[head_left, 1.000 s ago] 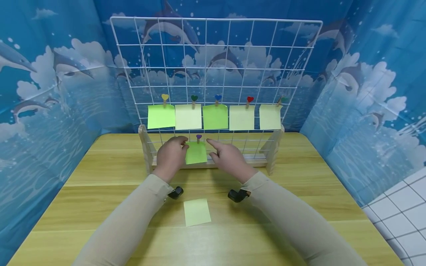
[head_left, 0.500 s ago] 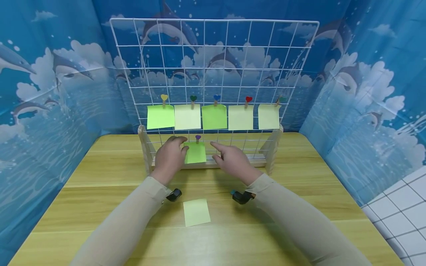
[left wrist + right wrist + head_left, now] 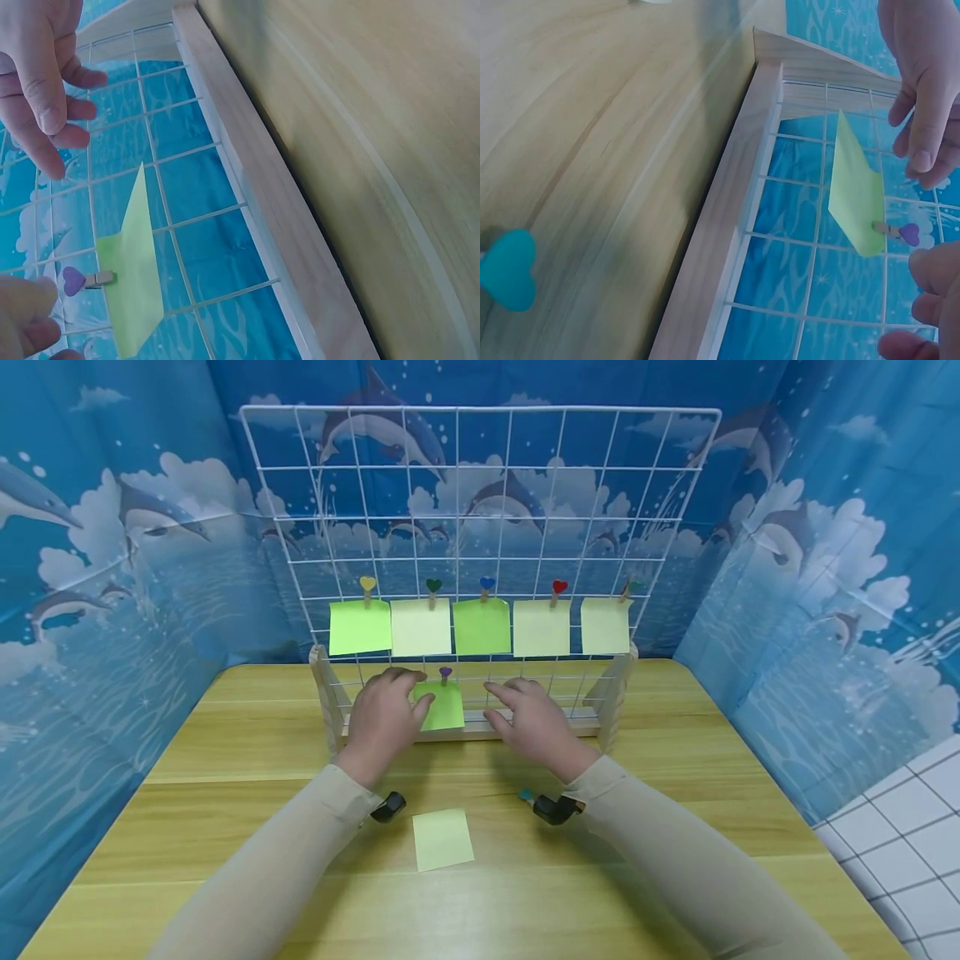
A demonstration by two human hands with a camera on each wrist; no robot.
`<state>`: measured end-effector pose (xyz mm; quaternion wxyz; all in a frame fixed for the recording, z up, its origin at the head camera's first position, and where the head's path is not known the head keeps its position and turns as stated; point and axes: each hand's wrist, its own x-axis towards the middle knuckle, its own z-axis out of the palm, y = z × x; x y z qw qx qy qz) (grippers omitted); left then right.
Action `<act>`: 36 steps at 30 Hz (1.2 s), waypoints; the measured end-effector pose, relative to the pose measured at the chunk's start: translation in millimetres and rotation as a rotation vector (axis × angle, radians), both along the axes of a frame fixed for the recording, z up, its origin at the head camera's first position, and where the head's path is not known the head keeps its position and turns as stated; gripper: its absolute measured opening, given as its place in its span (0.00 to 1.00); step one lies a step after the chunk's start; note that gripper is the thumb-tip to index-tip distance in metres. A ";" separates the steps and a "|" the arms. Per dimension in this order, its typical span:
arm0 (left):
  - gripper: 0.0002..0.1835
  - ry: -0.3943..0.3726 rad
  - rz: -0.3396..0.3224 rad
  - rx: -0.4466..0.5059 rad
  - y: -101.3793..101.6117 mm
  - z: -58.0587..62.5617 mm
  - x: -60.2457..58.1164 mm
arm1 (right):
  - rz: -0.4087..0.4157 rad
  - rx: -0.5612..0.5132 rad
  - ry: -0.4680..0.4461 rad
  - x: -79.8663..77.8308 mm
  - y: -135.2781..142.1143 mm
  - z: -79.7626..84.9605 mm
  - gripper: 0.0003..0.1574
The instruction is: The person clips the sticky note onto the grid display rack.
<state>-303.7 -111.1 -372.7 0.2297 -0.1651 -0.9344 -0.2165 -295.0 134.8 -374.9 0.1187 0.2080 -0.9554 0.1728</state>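
Observation:
A green sticky note point(image 3: 442, 706) hangs low on the white wire grid, held by a small clothespin with a purple heart point(image 3: 74, 281). To its left is my left hand point(image 3: 384, 718), fingers and thumb loosely bent; it overlaps the note's left edge in the head view. My right hand point(image 3: 534, 727) hovers on the right side, apart from the note, with nothing between thumb and fingers. Seen from the right wrist, the note point(image 3: 855, 191) juts out from the grid at an angle. A pale yellow sticky note point(image 3: 443, 840) lies on the table between my forearms.
Above hangs a row of several notes, a pale one point(image 3: 422, 627) among them, on heart clothespins. The wire grid point(image 3: 480, 467) stands in a wooden base point(image 3: 247, 150). A teal heart clothespin point(image 3: 510, 270) lies on the table by my right wrist. Dolphin-print curtains point(image 3: 112, 568) surround the table.
My right hand has drawn back to the right, away from the note. My left thumb and fingers have spread a little. The teal heart has come into sight beside the right wrist camera.

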 end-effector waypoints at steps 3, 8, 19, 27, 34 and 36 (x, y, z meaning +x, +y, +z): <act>0.18 0.014 -0.015 -0.026 -1.5 0.2 3.5 | 0.002 -0.002 0.025 0.0 3.0 -2.8 0.32; 0.21 0.020 -0.040 -0.070 -5.6 -0.2 10.0 | 0.016 0.004 0.044 0.6 8.1 -5.0 0.33; 0.31 -0.036 -0.072 -0.139 -12.2 -2.3 22.9 | 0.045 0.037 0.014 6.4 19.6 -5.8 0.40; 0.40 -0.116 -0.078 -0.200 -15.0 -4.2 33.1 | 0.048 0.092 -0.050 12.5 26.5 -8.6 0.50; 0.44 -0.188 -0.085 -0.210 -16.6 -4.5 44.9 | 0.044 0.129 -0.082 19.7 32.0 -9.5 0.56; 0.45 -0.198 -0.088 -0.219 -17.1 -4.9 48.1 | 0.044 0.139 -0.088 21.1 33.9 -10.7 0.57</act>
